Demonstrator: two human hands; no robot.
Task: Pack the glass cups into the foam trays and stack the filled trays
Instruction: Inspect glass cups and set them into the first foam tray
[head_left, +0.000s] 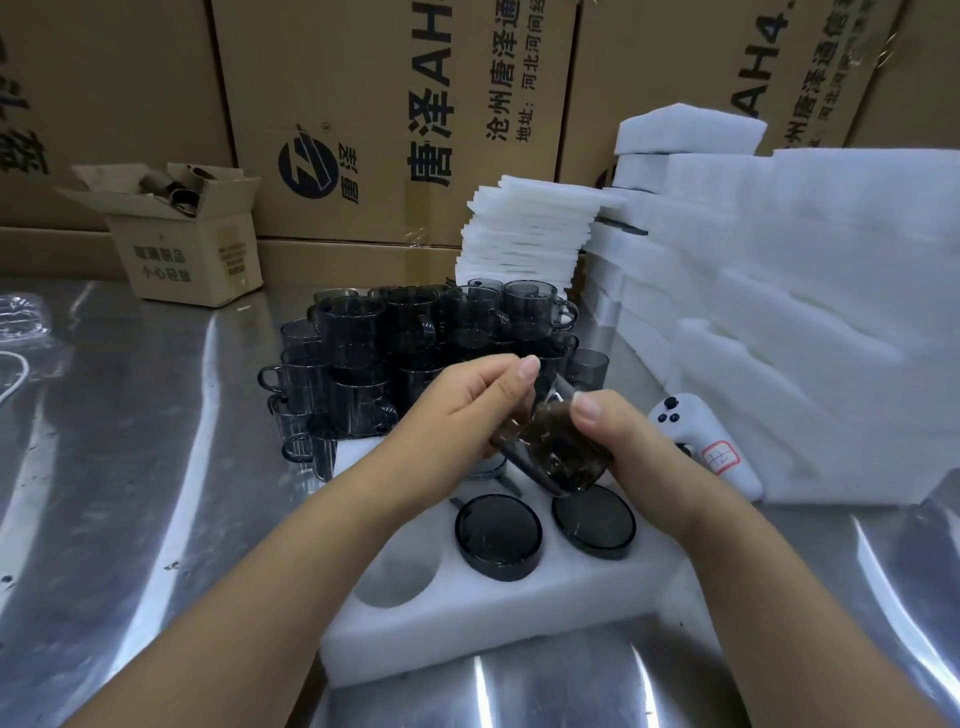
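Two hands share one dark glass cup (556, 457) in the air just above the far part of the foam tray (467, 639). The left hand (467, 400) pinches it from 10 o'clock, and the right hand (623, 441) curls round it from 3 o'clock with the thumb on top. The cup is tilted. Its long axis seems to run from 12 o'clock, up and away, to 6 o'clock, down and toward the person, with the lower round end facing the tray. I cannot tell whether that end is the mouth or the base. Two seated cups (498, 535) fill holes at 6 o'clock below it, and an empty hole (395, 577) lies at 8 o'clock. To do this step well, I judge the cup should be brought upright over a free hole, its handle turned to match the cut-out, then pressed down evenly without knocking its neighbours. More cups (389, 338) wait in a pile at 12 o'clock, with spare foam (524, 234) stacked beyond at 1 o'clock.
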